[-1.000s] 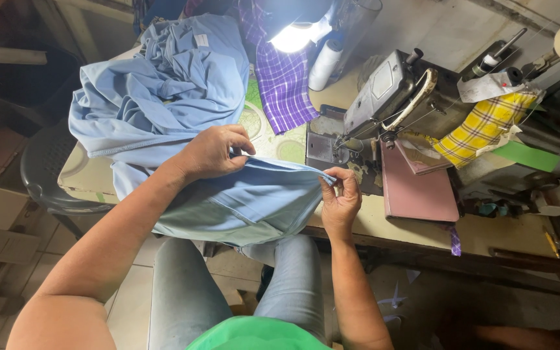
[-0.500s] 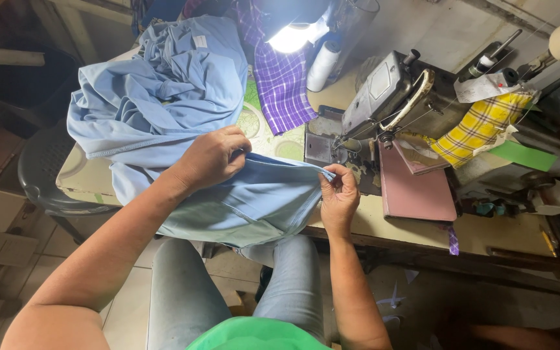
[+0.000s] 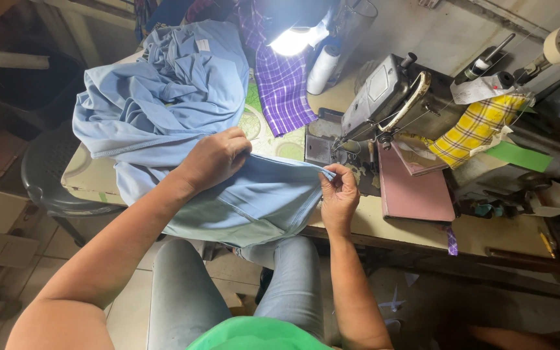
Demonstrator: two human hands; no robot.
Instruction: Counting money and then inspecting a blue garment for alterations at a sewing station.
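A large piece of light blue fabric [image 3: 163,97] lies heaped on the sewing table and hangs over its front edge onto my lap. My left hand [image 3: 218,155] grips a fold of this fabric near the table's middle. My right hand [image 3: 339,191] pinches the fabric's corner edge, just in front of the sewing machine [image 3: 390,97]. The cloth is stretched taut between both hands. The machine's needle area sits right beside my right hand's fingers.
A purple checked cloth [image 3: 283,78] lies under a bright lamp [image 3: 291,42]. A white thread cone [image 3: 324,68], a pink board [image 3: 413,191] and yellow checked fabric [image 3: 474,126] surround the machine. A dark plastic stool [image 3: 46,175] stands at the left.
Both hands kept their grip on the blue fabric. The left hand shifted slightly right, pulling the fold tighter toward the machine.
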